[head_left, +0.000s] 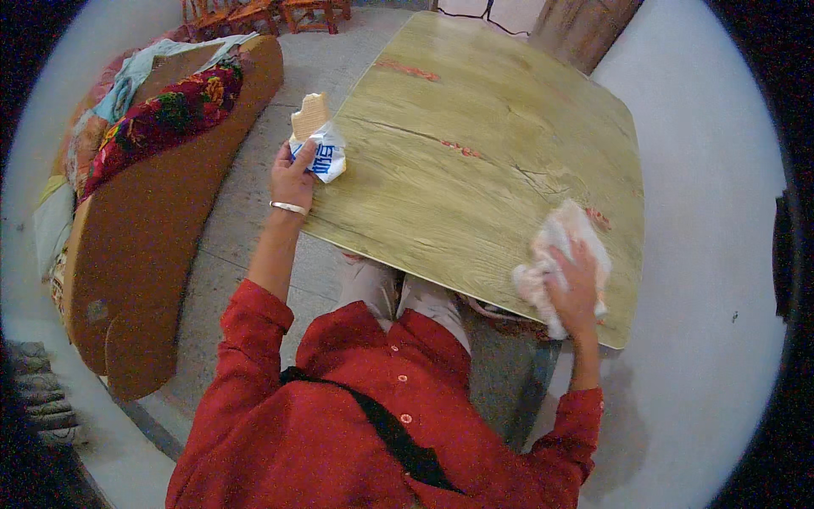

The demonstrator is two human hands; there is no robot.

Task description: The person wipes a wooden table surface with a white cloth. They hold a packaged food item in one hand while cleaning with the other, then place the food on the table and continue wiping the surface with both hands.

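My left hand (294, 176) grips a bitten wafer (310, 119), its lower part tucked in a white wrapper (329, 158) with blue print. It is held up at the left edge of the wooden-topped table (407, 195). Over at the table's near right corner, my right hand (574, 284) presses on a crumpled white and pale pink cloth (568, 233). The cloth lies on the tabletop, partly covered by my fingers, and one end reaches the near edge.
A brown sofa (144, 229) with a dark red patterned cover (161, 127) stands at the left. A white wall (712, 170) runs close along the right. Wooden chairs (229, 15) are at the far left, and a brown wooden panel (585, 30) stands behind the table.
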